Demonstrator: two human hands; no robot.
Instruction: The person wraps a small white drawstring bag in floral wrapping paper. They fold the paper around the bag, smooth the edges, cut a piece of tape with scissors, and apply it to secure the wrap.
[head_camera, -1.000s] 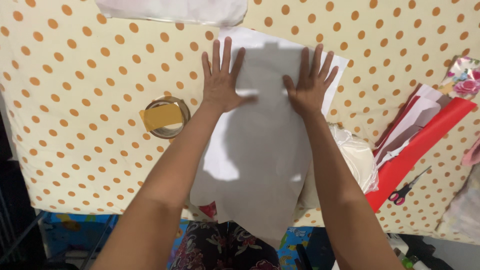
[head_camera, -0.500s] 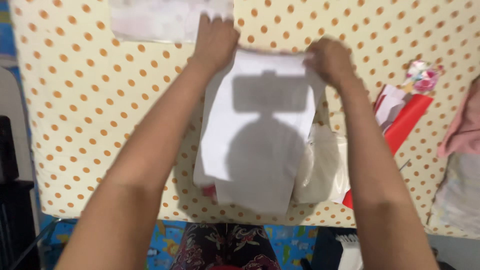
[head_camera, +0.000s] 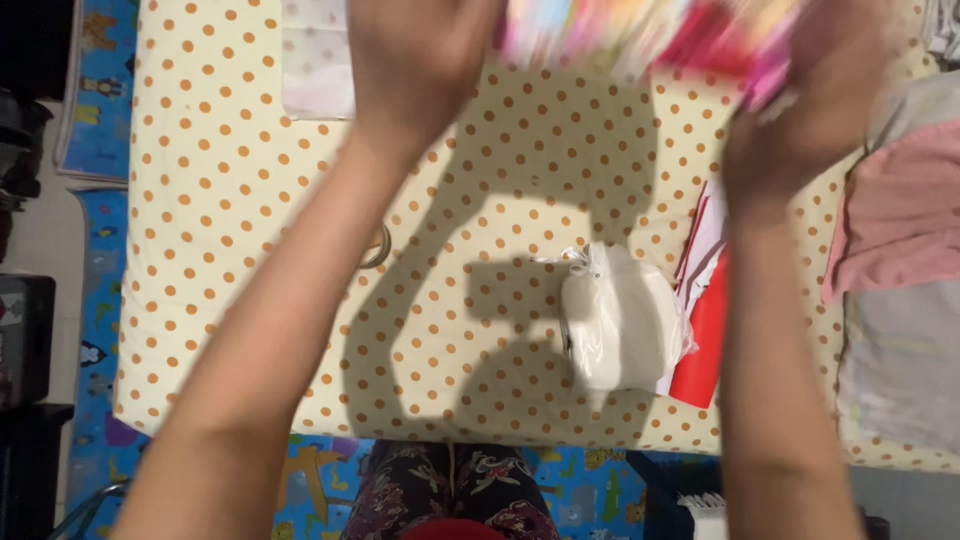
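My left hand (head_camera: 420, 60) and my right hand (head_camera: 805, 95) are raised high above the table, each gripping an end of a sheet of paper (head_camera: 640, 30). The sheet is blurred; its visible side shows a bright pink, yellow and red pattern. It hangs in the air near the top of the view, clear of the polka-dot tablecloth (head_camera: 250, 200). Below my arms a white plastic bag (head_camera: 620, 320) with a knotted top lies on the cloth.
Red and white paper sheets (head_camera: 705, 310) lie just right of the bag. A tape roll (head_camera: 380, 248) peeks out behind my left forearm. A pale sheet (head_camera: 315, 60) lies at the far edge. Pink cloth (head_camera: 900, 220) and grey cloth (head_camera: 900, 370) sit at the right.
Both hands went from pressing the white sheet flat to grasping its far edge, then lifted it off the table, showing its patterned side. The bag is now uncovered. The view has pulled back.
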